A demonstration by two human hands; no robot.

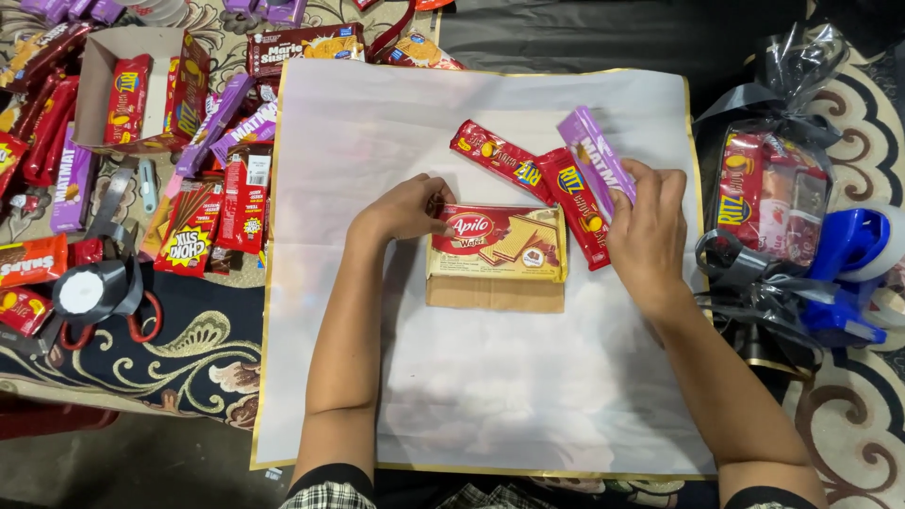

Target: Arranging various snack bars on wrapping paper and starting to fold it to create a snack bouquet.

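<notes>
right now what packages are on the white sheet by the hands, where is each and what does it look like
wafer box: sheet centre, flat, red and cream, left hand on its end
purple snack stick: slim, held in right hand
two red cracker sleeves: long, angled above the box
cardboard piece: brown, under the box
white sheet: gold-edged

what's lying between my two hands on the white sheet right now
In the head view, the wafer box lies between the left hand and the right hand, with a red cracker pack at its right end.
</notes>
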